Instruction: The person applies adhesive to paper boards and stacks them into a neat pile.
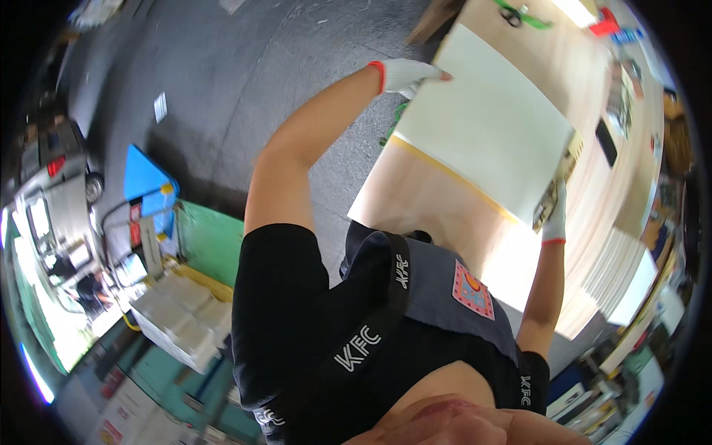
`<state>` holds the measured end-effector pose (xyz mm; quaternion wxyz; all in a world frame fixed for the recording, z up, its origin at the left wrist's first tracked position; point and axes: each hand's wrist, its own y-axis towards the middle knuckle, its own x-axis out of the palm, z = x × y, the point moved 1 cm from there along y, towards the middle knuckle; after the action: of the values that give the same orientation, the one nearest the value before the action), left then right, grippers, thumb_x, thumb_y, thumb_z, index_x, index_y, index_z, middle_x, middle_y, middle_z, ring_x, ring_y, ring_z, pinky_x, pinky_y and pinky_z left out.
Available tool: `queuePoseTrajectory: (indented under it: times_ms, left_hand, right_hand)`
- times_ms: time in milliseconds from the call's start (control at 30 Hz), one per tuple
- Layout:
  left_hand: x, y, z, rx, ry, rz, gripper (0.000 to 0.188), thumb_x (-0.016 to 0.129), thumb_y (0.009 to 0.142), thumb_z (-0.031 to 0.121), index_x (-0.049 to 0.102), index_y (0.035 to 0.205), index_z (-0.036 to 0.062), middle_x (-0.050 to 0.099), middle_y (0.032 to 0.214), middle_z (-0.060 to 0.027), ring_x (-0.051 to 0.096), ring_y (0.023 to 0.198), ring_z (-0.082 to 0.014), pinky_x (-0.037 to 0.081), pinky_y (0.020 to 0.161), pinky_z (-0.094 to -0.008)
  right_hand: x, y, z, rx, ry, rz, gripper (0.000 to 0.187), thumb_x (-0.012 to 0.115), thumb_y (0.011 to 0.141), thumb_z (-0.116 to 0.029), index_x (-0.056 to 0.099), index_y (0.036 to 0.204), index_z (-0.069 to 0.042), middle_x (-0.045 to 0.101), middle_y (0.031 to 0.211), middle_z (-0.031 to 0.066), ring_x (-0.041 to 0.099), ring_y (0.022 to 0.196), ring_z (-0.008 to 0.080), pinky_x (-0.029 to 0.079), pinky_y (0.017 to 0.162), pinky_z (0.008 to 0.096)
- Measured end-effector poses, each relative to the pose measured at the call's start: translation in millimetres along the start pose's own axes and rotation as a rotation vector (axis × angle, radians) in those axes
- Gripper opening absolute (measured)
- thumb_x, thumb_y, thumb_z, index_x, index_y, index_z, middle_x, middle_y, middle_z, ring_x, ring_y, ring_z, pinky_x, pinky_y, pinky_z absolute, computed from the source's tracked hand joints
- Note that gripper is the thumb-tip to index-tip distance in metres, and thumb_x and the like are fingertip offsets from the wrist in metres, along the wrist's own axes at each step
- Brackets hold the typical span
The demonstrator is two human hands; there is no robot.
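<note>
A large white sheet or board (482, 111) with a yellowish strip along its near edge lies tilted on the light wood-grain table (437, 182). My left hand (408, 76), in a white glove with a red cuff, pinches the sheet's left edge, thumb on top and the other fingers mostly hidden below. At the opposite edge is my right hand (555, 215), gloved the same way and closed around a narrow, dark-patterned piece (546, 204) whose kind I cannot make out. A yellowish patterned strip (571, 157) lies just beyond it along the sheet's edge.
A black phone (607, 142) lies right of the sheet. Green-handled scissors (513, 16) are at the table's far end. A stack of white boards (623, 274) stands at the right. Behind on the left, a green cart (209, 241) stands beside white stacks (182, 315).
</note>
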<state>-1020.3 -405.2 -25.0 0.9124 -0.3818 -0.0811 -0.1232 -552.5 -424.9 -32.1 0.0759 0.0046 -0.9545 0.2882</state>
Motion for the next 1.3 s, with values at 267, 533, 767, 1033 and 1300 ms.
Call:
queuePoseTrajectory:
  times_ms: [267,533,767,1033,1300]
  left_hand:
    - [-4,11,-4,0.139,0.129,-0.084,0.055,0.065,0.09,0.041,0.064,0.135,0.0093,0.066,0.128,-0.0114,0.065,0.115,-0.0197,0.05,0.101,-0.0312]
    - [-5,-8,3,0.131,0.289,-0.038,0.09,0.072,0.08,0.06,0.052,0.143,-0.0014,0.051,0.145,-0.0222,0.052,0.129,-0.0333,0.046,0.103,-0.0419]
    - [-5,-15,7,0.112,0.34,-0.038,0.096,0.073,0.077,0.063,0.052,0.141,-0.005,0.054,0.141,-0.0225,0.052,0.129,-0.0343,0.047,0.102,-0.0416]
    - [-6,-2,0,0.121,0.336,-0.049,0.091,0.077,0.075,0.06,0.056,0.135,-0.0055,0.058,0.135,-0.0209,0.055,0.126,-0.0305,0.048,0.101,-0.0405]
    - [-9,11,-7,0.14,0.244,-0.084,0.079,0.082,0.077,0.049,0.059,0.133,-0.0014,0.066,0.12,-0.0127,0.063,0.111,-0.0217,0.051,0.095,-0.0334]
  right_hand:
    - [7,-15,-15,0.061,-0.158,0.134,0.06,0.053,0.094,-0.067,0.053,0.126,-0.016,0.062,0.105,0.004,0.06,0.087,0.0187,0.05,0.076,0.0351]
    - [10,-15,-18,0.067,-0.113,0.083,0.08,0.05,0.095,-0.066,0.035,0.153,-0.013,0.04,0.154,0.0066,0.039,0.138,0.0257,0.029,0.117,0.0419]
    - [9,-12,-19,0.016,-0.17,0.109,0.081,0.052,0.094,-0.066,0.036,0.152,-0.012,0.042,0.153,0.0062,0.041,0.137,0.0254,0.032,0.116,0.0421]
    - [4,-10,-19,0.055,-0.065,0.089,0.073,0.05,0.098,-0.062,0.039,0.151,-0.013,0.045,0.151,0.0053,0.045,0.135,0.0258,0.036,0.114,0.0434]
    - [26,-18,-24,0.053,-0.095,0.078,0.075,0.045,0.1,-0.062,0.033,0.157,-0.014,0.04,0.157,0.004,0.039,0.14,0.0254,0.03,0.118,0.0426]
